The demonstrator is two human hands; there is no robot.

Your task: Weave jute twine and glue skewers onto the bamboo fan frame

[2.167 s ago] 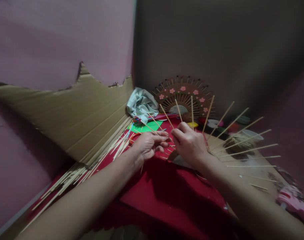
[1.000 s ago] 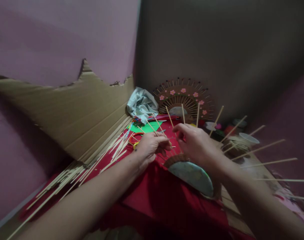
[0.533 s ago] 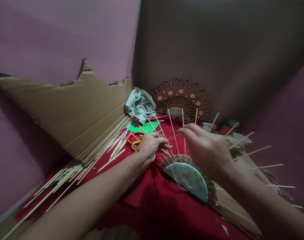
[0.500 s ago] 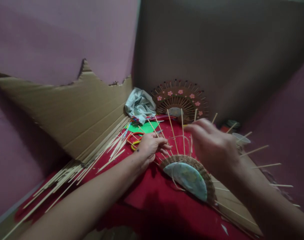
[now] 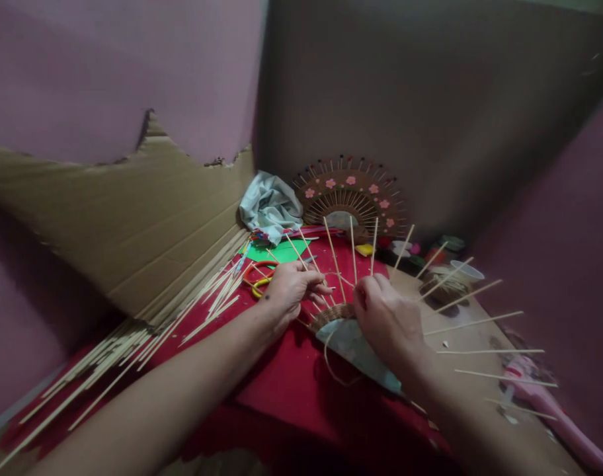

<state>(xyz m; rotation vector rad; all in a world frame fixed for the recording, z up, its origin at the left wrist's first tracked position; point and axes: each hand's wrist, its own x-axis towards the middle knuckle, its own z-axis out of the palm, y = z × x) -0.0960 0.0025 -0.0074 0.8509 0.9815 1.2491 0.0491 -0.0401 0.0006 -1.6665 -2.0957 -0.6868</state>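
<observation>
Far left: cardboard sheet (image 5: 133,211) leans on the wall, loose sticks (image 5: 133,337) fanned along its foot, scissors (image 5: 256,277) just past them on the red cloth (image 5: 281,390).

Left hand (image 5: 291,291) is closed, fingers pinching the leftmost spokes (image 5: 331,258) near their base.

The half-disc (image 5: 354,347) lies flat on the cloth between the hands. The spokes radiate from it, and the woven band (image 5: 334,312) hugs its curved edge. A slack cord (image 5: 331,367) loops off the near side.

Right hand (image 5: 385,320) is clenched, fingertips down at the band between two spokes. It is likely pinching the cord, but the grip itself is hidden.

To do it well, I judge:
- Pin the spokes low so they don't splay.
- Pass the cord over one spoke and under the next.
- Pull each pass snug against the band without bending a spoke.
- Take up the loop so it doesn't snag.
- Press the disc flat.

Right side: a twine spool (image 5: 443,285) is near, and a pink glue gun (image 5: 544,403) is well apart.
</observation>
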